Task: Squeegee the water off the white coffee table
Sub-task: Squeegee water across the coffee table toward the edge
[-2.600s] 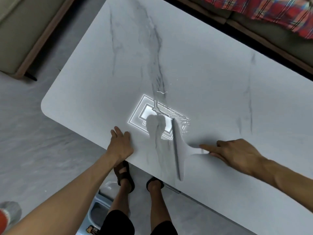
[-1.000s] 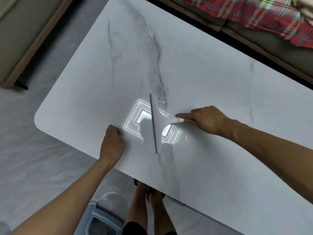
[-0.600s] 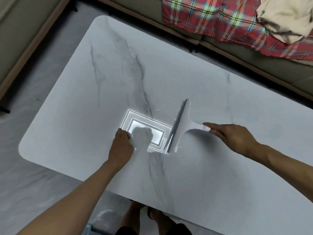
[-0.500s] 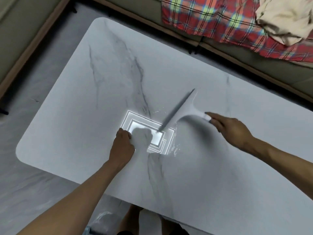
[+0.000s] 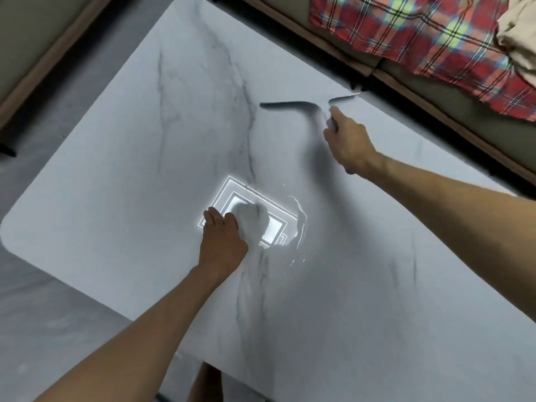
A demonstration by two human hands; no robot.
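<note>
The white marble-veined coffee table [image 5: 121, 181] fills the view. My right hand [image 5: 348, 143] grips the handle of a pale squeegee [image 5: 290, 105], whose blurred dark blade lies crosswise near the table's far edge. Streaks of water [image 5: 300, 227] glisten at the table's middle, beside the bright reflection of a ceiling lamp [image 5: 272, 227]. My left hand [image 5: 223, 242] rests on the tabletop with its fingers curled, just left of that water, holding nothing.
A sofa with a wooden base and a red plaid blanket [image 5: 406, 33] runs along the table's far side; a beige cloth [image 5: 519, 39] lies on it. Another sofa edge [image 5: 43, 59] stands at the far left. Grey floor [image 5: 43, 314] lies near me.
My right hand has swung the squeegee away from the water, up toward the table's far edge, and turned the blade crosswise. My left hand has stayed planted. The view has tilted further over the table.
</note>
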